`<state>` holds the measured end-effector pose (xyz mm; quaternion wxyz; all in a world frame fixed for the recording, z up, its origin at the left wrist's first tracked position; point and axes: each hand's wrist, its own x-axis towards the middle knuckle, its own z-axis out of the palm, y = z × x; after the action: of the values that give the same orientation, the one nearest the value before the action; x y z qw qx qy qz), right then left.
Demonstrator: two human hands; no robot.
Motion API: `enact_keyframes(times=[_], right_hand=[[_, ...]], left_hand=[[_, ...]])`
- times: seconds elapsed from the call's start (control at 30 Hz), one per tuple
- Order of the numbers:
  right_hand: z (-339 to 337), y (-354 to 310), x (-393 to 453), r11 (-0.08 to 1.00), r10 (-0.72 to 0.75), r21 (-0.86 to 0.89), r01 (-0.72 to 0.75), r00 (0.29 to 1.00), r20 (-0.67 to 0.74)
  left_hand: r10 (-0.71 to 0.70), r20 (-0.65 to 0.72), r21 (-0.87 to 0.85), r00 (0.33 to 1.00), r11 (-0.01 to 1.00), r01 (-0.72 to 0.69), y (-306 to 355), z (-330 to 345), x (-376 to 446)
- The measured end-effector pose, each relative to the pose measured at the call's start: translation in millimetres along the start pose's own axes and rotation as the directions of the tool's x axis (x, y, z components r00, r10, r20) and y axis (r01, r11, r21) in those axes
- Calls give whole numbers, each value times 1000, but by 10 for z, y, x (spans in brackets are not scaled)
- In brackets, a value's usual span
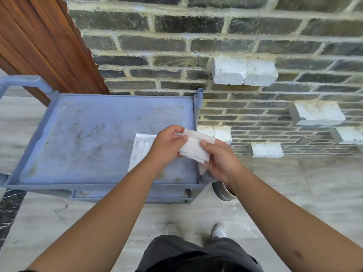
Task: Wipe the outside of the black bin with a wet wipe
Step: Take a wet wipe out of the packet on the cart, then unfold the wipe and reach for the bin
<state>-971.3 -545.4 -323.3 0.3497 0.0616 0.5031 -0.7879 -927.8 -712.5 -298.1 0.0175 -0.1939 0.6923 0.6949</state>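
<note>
Wipe [193,149]: white, folded, held in the air above the right front corner of the cart.
Left hand [167,147]: fingers curled, it pinches the left upper edge of the wipe.
Right hand [220,160]: thumb on top, fingers under, it grips the right side of the wipe.
Cart [94,138]: blue-grey, its flat top tray is worn and stained; a handle is at its left end.
Packet [140,149]: white, it lies flat on the cart top near the right edge, partly hidden under the left hand.
Bin: I cannot find a black bin; only a dark round rim [223,192] shows just right of the cart, under the right wrist.
Wall [235,46]: dark brick, behind the cart.
</note>
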Motion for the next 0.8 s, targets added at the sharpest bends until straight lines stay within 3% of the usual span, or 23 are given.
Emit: enact_keyframes(times=[0.13, 0.3, 0.5, 0.63, 0.8], right_hand=[[-437, -181, -394, 998, -63, -1, 63, 998, -22], [-1209, -435, -837, 993, -101, 64, 103, 994, -35], [-2169, -709, -1262, 998, 14, 54, -16, 999, 38], [-2736, -767, -1349, 997, 67, 33, -68, 997, 38], [-3341, -750, -1371, 991, 95, 101, -87, 993, -71]], left_hand=[[-13, 113, -40, 994, 999, 18, 32, 568, -145], [26, 120, 5, 992, 1000, -26, 1, 1434, -322], [-4, 151, -22, 989, 1000, 7, -218, 2561, -511], [-63, 98, -13, 993, 998, 64, -440, 3121, -511], [-152, -17, 58, 988, 987, 153, -753, 3527, -350]])
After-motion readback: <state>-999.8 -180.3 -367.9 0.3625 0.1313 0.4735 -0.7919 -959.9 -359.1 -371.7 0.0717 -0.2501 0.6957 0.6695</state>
